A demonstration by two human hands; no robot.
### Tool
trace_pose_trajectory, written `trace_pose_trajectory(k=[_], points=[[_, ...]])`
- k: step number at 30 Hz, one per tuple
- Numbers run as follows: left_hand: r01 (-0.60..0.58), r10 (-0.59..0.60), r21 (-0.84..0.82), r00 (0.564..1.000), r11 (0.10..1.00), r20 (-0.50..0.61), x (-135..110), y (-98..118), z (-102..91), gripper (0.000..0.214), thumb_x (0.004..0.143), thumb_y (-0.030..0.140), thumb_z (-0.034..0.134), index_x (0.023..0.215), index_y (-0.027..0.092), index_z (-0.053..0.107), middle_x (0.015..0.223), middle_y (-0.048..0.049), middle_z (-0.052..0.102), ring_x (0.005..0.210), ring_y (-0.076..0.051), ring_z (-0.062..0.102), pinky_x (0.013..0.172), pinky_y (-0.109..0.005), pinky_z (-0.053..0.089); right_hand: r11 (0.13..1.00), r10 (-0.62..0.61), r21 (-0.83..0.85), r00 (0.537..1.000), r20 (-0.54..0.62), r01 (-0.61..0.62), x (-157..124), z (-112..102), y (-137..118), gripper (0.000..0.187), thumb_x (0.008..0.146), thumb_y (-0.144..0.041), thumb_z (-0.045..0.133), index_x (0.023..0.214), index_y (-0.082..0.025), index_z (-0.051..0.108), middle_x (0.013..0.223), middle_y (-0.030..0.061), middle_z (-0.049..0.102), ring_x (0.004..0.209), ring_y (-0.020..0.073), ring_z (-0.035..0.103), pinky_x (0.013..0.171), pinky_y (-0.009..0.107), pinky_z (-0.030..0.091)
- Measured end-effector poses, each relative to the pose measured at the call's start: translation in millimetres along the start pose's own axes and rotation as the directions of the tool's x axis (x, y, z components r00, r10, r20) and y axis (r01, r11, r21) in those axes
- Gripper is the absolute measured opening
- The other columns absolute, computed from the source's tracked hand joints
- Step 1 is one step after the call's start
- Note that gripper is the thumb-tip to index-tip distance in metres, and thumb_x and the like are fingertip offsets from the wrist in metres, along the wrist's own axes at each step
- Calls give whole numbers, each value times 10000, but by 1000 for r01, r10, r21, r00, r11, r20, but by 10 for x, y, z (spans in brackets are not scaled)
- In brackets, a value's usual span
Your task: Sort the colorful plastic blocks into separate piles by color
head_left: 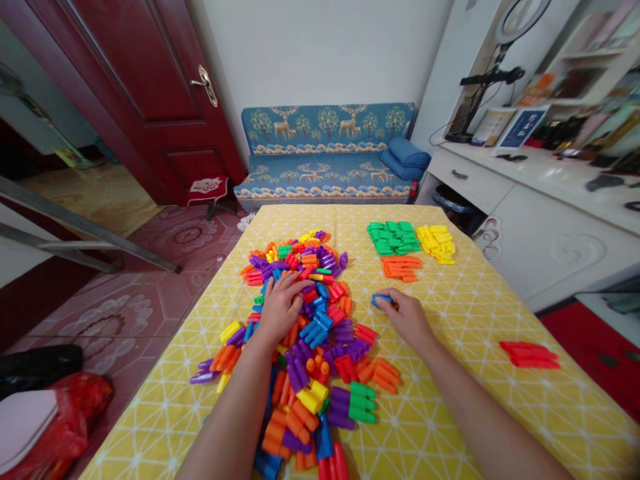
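While my left hand (283,303) lies spread, fingers wide, on the mixed pile (320,333), my right hand (407,317) pinches a blue block (381,299) just beside it on the desk (475,413). Green blocks (393,238), yellow blocks (437,242) and orange blocks (401,267) lie sorted beyond, red blocks (530,355) to my right. A red bag (80,407) slumps on the floor, and I cannot tell what is in it.

A dark red door (150,87) and blue patterned sofa (325,153) stand against a white wall (325,47), above red floor tiles (125,313).
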State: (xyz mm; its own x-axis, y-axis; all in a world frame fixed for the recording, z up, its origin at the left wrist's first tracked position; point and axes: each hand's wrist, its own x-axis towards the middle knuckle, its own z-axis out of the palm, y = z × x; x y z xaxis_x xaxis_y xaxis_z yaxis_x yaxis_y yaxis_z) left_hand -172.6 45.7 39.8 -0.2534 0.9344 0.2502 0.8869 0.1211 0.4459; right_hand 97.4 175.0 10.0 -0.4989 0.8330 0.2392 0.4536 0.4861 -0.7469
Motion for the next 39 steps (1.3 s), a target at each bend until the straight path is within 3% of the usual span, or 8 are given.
trace_pose_trajectory(k=[4, 9, 14, 20, 26, 34, 36, 39], points=[[3, -3, 2, 1000, 1000, -3, 1, -2, 1, 441, 861, 176, 401, 1196, 346, 634, 1391, -13, 530, 1356, -234, 393, 1136, -580, 173, 988, 25, -155, 1000, 17, -22, -8, -243, 203, 290, 846, -465, 567, 854, -224, 728, 855, 53, 709, 784, 215, 657, 702, 345, 524], [2, -2, 2, 1000, 1000, -4, 4, -2, 0, 440, 857, 176, 405, 1193, 335, 641, 1384, -16, 537, 1348, -246, 402, 1140, -579, 168, 908, -80, -419, 990, -114, 25, -50, -396, 222, 310, 804, -423, 630, 1037, -240, 718, 997, 79, 647, 937, 259, 622, 757, 384, 511], [2, -2, -2, 1000, 1000, -12, 4, 3, -5, 434, 862, 182, 401, 1191, 330, 643, 1384, -18, 538, 1348, -243, 402, 1141, -575, 162, 953, -46, -290, 987, 153, 90, -64, -368, 173, 329, 719, -169, 632, 1022, -265, 714, 949, 29, 655, 808, 187, 639, 717, 320, 512], [3, -3, -3, 1000, 1000, -7, 3, 3, 0, 434, 865, 183, 399, 1192, 341, 638, 1388, -13, 533, 1355, -231, 394, 1145, -572, 152, 959, -104, -271, 993, -52, 87, 58, -337, 454, 339, 744, -128, 521, 1003, -219, 720, 1037, 76, 656, 987, 238, 622, 881, 420, 501], [3, -3, -8, 1000, 1000, 3, 2, 4, 2, 445, 859, 183, 399, 1204, 341, 632, 1391, -16, 529, 1361, -240, 383, 1140, -577, 156, 952, -134, -297, 971, -197, 71, 58, -318, 633, 359, 791, -181, 483, 1078, -208, 697, 1126, 102, 630, 1056, 252, 597, 911, 460, 492], [4, -4, -8, 1000, 1000, 0, 3, 7, -5, 442, 855, 179, 399, 1190, 339, 640, 1389, -14, 529, 1357, -237, 390, 1145, -571, 151, 867, -239, -466, 968, -79, 176, 33, -342, 460, 390, 819, -133, 476, 1144, -235, 665, 1162, 50, 667, 1059, 253, 535, 933, 434, 458], [2, -2, -10, 1000, 1000, -1, 3, 4, -2, 444, 855, 178, 399, 1195, 338, 636, 1393, -13, 527, 1359, -233, 386, 1145, -571, 151, 861, -206, -491, 974, -98, 133, 26, -336, 429, 355, 826, -159, 478, 1115, -227, 671, 1131, 61, 674, 1035, 247, 554, 886, 404, 471], [3, -3, -12, 1000, 1000, -4, 4, -1, 2, 443, 855, 178, 400, 1195, 339, 635, 1395, -10, 526, 1359, -233, 387, 1144, -572, 152, 828, -36, -552, 973, -230, -100, 4, -348, 366, 339, 845, -365, 528, 1126, -224, 654, 1053, 90, 680, 913, 252, 617, 726, 368, 486]])
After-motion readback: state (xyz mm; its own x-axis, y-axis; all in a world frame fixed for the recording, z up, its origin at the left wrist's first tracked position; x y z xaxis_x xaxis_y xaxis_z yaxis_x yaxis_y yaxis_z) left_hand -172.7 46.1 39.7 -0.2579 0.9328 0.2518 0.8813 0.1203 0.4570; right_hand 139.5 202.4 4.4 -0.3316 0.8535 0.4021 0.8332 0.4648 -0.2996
